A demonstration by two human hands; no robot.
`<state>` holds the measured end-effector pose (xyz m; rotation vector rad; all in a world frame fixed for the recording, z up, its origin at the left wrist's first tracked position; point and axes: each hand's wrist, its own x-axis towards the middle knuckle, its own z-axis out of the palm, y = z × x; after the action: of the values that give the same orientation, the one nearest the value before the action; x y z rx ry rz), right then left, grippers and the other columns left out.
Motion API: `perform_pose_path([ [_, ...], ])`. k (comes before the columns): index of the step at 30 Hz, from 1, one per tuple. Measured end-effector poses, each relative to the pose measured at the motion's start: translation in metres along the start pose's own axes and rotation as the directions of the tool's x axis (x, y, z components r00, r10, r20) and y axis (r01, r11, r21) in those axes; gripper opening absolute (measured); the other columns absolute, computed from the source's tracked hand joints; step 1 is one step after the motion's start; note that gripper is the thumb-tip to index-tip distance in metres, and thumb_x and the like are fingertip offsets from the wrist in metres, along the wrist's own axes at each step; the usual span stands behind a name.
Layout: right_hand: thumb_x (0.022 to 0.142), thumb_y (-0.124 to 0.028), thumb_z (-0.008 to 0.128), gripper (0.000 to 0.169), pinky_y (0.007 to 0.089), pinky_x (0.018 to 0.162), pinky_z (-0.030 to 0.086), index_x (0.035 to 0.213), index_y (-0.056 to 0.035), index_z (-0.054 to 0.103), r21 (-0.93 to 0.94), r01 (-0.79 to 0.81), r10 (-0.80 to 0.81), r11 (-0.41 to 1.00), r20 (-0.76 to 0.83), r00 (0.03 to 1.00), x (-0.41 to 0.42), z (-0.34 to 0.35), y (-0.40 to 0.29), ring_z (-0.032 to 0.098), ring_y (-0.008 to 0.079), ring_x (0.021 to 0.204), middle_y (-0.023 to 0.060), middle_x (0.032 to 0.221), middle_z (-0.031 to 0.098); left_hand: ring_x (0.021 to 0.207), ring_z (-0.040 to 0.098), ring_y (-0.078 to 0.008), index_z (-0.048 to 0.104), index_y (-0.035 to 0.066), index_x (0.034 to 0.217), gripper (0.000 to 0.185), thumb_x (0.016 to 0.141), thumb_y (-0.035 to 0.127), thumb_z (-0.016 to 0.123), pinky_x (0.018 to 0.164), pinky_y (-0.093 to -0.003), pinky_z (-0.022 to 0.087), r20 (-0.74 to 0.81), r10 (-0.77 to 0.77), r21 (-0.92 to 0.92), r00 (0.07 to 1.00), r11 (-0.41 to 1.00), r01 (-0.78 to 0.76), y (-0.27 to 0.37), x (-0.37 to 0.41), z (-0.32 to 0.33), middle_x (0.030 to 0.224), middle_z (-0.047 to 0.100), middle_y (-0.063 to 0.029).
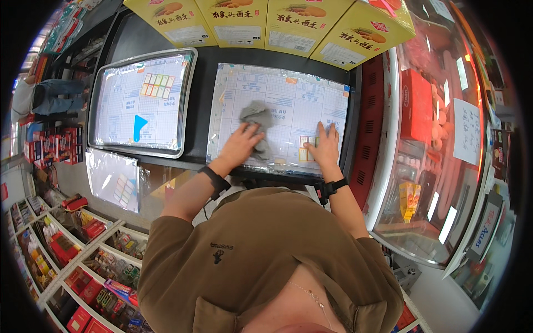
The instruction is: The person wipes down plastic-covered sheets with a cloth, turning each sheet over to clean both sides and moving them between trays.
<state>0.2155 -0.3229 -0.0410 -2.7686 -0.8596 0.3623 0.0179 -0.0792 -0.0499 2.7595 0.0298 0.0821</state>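
A film-covered board with a printed grid lies on the black counter before me. My left hand presses on a crumpled grey cloth at the board's left half, fingers spread over the cloth's edge. At the lower right, my right hand rests flat with spread fingers, partly covering a small coloured sticker sheet. To the left stands a metal-rimmed tray lined with similar grid film; a blue plastic scraper-like piece and another sticker sheet are on it.
Several yellow cardboard boxes line the counter's far edge. A glass display case with red light stands at the right. Shelves of packaged goods are at the lower left, and another person stands at the far left.
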Motion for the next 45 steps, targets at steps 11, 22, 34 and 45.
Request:
perform_pose_path([
  [11,0.070,-0.043,0.081,0.090,0.0492,0.104,0.043,0.145,-0.0112,0.041,-0.015,0.009,-0.008,1.000,0.073,0.997,0.003,-0.007,-0.002,0.025,0.0468,0.138,0.0294,0.149,0.026,0.109,0.049,-0.0420,0.061,0.010,0.121,0.052,0.071,-0.002,0.059,0.097,-0.0470,0.044,-0.118,-0.428,-0.060,0.896,0.904,0.424,0.013,-0.026,-0.001,0.128,0.048,-0.0189],
  [22,0.075,-0.036,0.078,0.081,0.0459,0.104,0.044,0.144,-0.0118,0.043,0.000,0.005,-0.005,1.000,0.086,0.996,-0.001,-0.013,0.001,0.026,0.0435,0.140,0.0275,0.151,0.025,0.112,0.054,-0.0383,0.060,0.009,0.115,0.054,0.064,-0.008,0.064,0.099,-0.0422,0.045,0.061,-0.261,-0.197,0.963,0.943,0.268,0.011,-0.031,-0.007,0.119,0.053,-0.0174],
  [34,0.084,-0.013,0.064,0.058,0.0413,0.110,0.039,0.140,-0.0128,0.049,0.051,0.048,-0.054,0.998,0.113,0.992,0.002,-0.011,0.022,0.031,0.0370,0.140,0.0229,0.152,0.031,0.108,0.055,-0.0398,0.058,0.007,0.119,0.053,0.069,0.007,0.075,0.096,-0.0427,0.047,-0.025,-0.208,-0.319,0.978,0.929,0.189,0.059,0.027,0.014,0.118,0.052,-0.0212],
  [45,0.082,-0.017,0.065,0.053,0.0528,0.110,0.034,0.134,-0.0173,0.055,0.210,0.586,-0.596,0.783,-0.022,0.803,-0.036,-0.006,-0.042,0.039,0.0366,0.137,0.0179,0.152,0.035,0.107,0.058,-0.0391,0.051,0.002,0.129,0.061,0.076,0.014,0.078,0.092,-0.0420,0.049,-0.268,-0.472,-0.067,0.840,0.879,0.472,-0.062,-0.018,0.003,0.121,0.055,-0.0217],
])
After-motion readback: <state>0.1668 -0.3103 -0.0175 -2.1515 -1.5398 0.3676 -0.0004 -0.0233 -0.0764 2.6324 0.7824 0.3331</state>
